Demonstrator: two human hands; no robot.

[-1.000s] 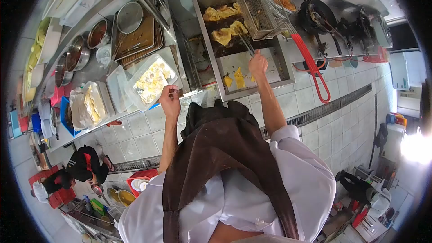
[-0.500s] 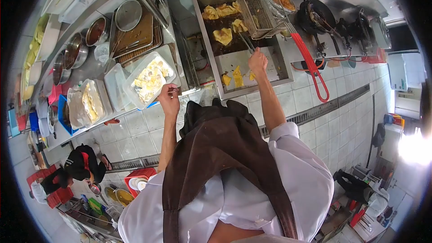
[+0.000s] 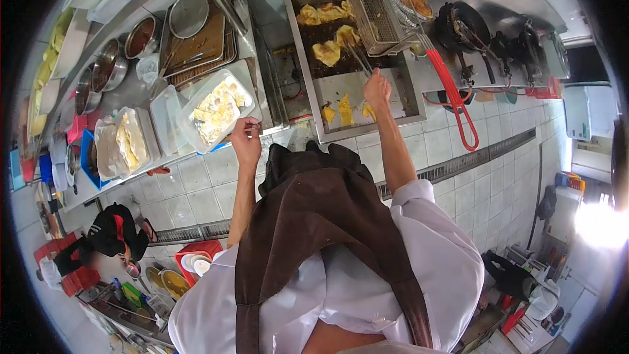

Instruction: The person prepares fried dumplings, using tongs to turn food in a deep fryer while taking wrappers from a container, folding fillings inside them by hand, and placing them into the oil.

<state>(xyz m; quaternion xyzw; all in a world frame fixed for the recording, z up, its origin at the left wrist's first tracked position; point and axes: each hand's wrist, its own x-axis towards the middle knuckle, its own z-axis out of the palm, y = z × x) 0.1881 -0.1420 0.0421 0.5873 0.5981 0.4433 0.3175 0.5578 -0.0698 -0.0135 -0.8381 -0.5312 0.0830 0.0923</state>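
My right hand (image 3: 378,90) is closed around metal tongs (image 3: 362,59) over the fryer (image 3: 406,117). The tong tips touch a yellow fried piece (image 3: 346,34) in the dark oil. Close to it on the left floats another golden piece (image 3: 326,54), and more pieces (image 3: 321,13) lie along the far side. At the near corner of a clear plastic tub (image 3: 190,132), my left hand (image 3: 246,141) has its fingers curled together; what they hold, if anything, I cannot make out. White and yellow food pieces (image 3: 216,115) fill that tub.
A wire fry basket (image 3: 380,23) with a red handle (image 3: 452,95) sits over the fryer's right side. Black woks (image 3: 462,26) stand beyond. Several metal pots (image 3: 110,73), trays (image 3: 203,46) and another tub (image 3: 128,141) cover the left counter. A person (image 3: 114,233) is at lower left.
The tong tips have shifted slightly left, and the yellow piece at them now sits nearer its neighbour. My left hand has stayed beside the tub.
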